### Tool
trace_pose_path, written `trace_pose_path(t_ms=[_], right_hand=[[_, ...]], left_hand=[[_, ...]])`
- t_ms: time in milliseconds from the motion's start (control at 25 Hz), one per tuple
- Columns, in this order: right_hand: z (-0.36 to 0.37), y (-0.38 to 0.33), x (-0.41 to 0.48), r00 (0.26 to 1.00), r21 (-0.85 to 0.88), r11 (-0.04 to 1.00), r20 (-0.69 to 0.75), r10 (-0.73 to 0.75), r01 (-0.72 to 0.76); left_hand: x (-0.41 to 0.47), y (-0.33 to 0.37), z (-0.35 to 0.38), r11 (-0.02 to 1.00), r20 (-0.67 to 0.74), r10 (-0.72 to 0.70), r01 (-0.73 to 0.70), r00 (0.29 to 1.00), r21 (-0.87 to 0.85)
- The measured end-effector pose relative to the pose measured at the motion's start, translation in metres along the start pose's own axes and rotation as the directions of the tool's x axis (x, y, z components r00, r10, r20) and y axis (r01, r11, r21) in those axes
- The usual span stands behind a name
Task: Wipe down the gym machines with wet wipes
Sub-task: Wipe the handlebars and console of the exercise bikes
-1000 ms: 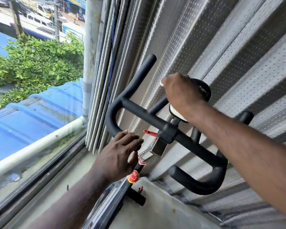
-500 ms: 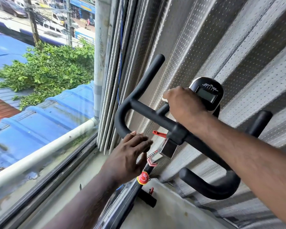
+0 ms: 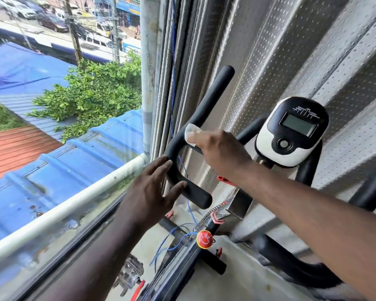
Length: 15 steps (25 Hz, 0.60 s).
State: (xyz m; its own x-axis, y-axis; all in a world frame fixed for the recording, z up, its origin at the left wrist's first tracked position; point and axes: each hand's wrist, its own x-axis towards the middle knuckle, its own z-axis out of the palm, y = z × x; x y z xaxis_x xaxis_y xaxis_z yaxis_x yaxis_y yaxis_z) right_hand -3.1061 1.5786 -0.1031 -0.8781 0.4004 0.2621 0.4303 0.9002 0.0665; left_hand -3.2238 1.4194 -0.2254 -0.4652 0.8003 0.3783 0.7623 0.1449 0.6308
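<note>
An exercise bike's black padded handlebar (image 3: 206, 101) rises in front of me, with a black-and-white console (image 3: 291, 131) at its centre. My right hand (image 3: 221, 153) presses a white wet wipe (image 3: 191, 133) against the handlebar's left bend. My left hand (image 3: 152, 192) has its fingers spread, with the fingertips resting on the lower curve of the same left grip (image 3: 182, 187). The right grip (image 3: 291, 266) shows under my right forearm.
A large window (image 3: 74, 170) with a white pipe outside lies close on the left. A perforated metal shutter (image 3: 291, 51) stands right behind the bike. A red knob (image 3: 205, 239), a coiled cable and loose blue wires (image 3: 172, 242) sit on the bike's frame below.
My right hand slid with the wipe from the console down and left along the handlebar to its left bend. My left hand rose from near the stem to the left grip.
</note>
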Motion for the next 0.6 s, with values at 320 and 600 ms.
trace_pose_path(t_ms=[320, 600], right_hand=[[-0.026, 0.009, -0.001, 0.987, -0.073, 0.987, 0.079, -0.137, 0.143], [-0.005, 0.02, -0.01, 0.951, 0.088, 0.955, 0.103, -0.292, 0.284]], left_hand=[[0.001, -0.001, -0.005, 0.997, 0.059, 0.025, -0.029, 0.998, 0.068], [0.002, 0.004, -0.009, 0.995, 0.055, -0.011, 0.006, 0.998, 0.099]])
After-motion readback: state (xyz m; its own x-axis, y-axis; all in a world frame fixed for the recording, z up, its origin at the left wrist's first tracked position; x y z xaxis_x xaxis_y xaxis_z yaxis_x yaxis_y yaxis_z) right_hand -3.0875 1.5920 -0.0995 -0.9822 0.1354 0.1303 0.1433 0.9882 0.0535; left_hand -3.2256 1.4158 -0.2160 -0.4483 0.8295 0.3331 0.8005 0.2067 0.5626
